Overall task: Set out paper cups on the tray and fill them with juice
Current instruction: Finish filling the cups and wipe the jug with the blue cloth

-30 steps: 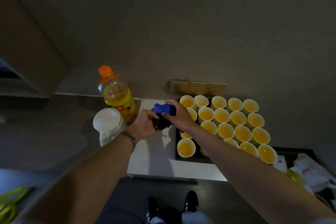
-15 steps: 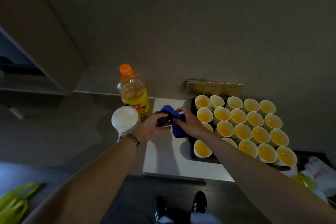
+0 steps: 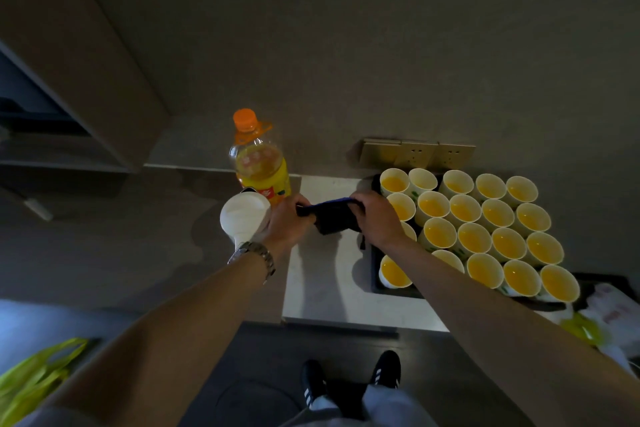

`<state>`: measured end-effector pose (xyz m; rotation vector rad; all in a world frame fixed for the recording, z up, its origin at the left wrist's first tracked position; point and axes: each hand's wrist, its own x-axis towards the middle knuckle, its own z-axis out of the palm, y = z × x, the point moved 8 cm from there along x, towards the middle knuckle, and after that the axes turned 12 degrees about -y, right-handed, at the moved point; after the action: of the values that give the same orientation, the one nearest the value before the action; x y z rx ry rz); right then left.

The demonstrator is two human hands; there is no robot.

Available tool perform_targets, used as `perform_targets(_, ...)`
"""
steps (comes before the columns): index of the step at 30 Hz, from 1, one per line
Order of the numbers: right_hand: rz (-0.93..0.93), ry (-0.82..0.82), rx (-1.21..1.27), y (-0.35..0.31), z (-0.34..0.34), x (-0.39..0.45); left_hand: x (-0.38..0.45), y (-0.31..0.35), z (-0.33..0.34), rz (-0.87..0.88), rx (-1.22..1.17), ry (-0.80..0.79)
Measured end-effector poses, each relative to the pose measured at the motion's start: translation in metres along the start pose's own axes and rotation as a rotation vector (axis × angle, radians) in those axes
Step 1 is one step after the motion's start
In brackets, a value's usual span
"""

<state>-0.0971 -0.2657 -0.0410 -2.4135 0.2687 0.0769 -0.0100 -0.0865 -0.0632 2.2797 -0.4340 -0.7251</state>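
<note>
1. Head view looks down at a pale bench [image 3: 329, 295] where both hands meet over a dark cloth [image 3: 334, 218] with a blue edge.
2. Left hand [image 3: 287, 224] grips the left end of the cloth; its fingers are curled around the fabric. A metal watch [image 3: 254, 253] sits on this wrist.
3. Right hand [image 3: 375, 217] holds the right end of the cloth, fingers curled and pinching the upper edge, so the cloth is stretched between the two hands just above the bench.
4. Black tray [image 3: 375, 282] lies on the right part of the bench, and the right forearm passes over its left side.
5. Paper cups [image 3: 474, 237] stand upright on the tray in close rows, touching one another; the ones whose inside I can see hold yellow juice.
6. Juice bottle [image 3: 261, 163] with an orange cap stands upright at the back, near the wall, left of the tray. It is partly full.
7. White kettle [image 3: 244, 217] stands just in front of the bottle, beside the left hand.
8. Wall sockets [image 3: 417, 152] are behind the tray.
9. Green bag [image 3: 31, 378] lies at the lower left.
</note>
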Motion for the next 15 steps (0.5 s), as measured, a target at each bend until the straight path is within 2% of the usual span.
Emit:
perform_targets(4, -0.059, 0.031, -0.056, -0.002, 0.0, -0.001, 0.001, 0.0, 0.006, 0.045, 0.152, -0.039)
perform_targets(6, -0.07, 0.059, -0.072, -0.003, 0.0, -0.004, 0.003, -0.003, 0.016, 0.053, 0.102, -0.067)
perform_targets(11, -0.064, 0.171, -0.021, -0.007, -0.015, -0.001, 0.008, 0.004, 0.016, 0.095, -0.054, -0.018)
perform_targets(15, -0.06, 0.241, 0.019, -0.01, -0.038, 0.005, 0.018, 0.02, 0.015, 0.082, -0.237, -0.083)
